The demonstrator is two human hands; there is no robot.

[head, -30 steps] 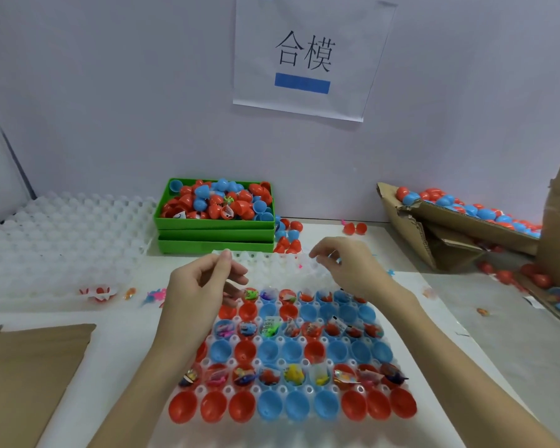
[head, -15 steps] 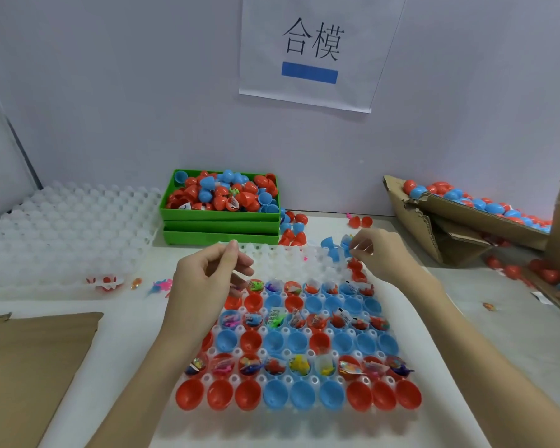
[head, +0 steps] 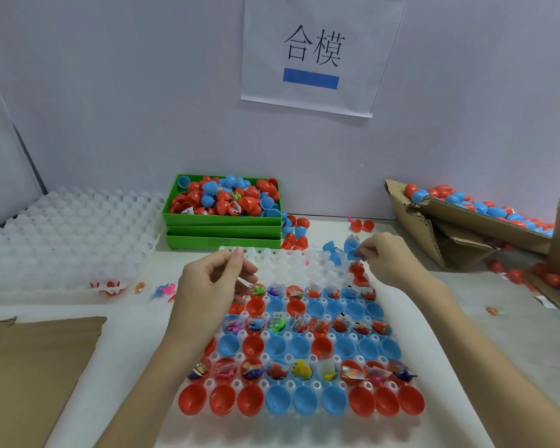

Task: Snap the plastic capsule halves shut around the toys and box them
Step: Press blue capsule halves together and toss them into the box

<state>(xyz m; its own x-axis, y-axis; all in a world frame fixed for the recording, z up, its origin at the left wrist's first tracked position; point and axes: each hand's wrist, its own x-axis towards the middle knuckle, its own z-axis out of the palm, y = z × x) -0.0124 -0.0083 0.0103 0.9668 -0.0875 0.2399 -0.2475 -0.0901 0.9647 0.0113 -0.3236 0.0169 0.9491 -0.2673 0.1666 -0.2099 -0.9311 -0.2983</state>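
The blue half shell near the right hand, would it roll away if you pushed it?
Probably the blue half shell would rock or roll, since its back looks rounded. It seems thin and hollow, so likely light. The right hand pinches another blue piece.

Right hand (head: 392, 263) pinching blue capsule half (head: 352, 246) at far edge of clear tray (head: 282, 257); left hand (head: 210, 286) hovering, fingers curled, green bin (head: 222, 219) behind.

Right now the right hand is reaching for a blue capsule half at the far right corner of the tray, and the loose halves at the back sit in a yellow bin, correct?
Not quite: the bin is green, not yellow, as the head view shows. The rest holds: the right hand is at a blue capsule half by the far right corner of the tray.
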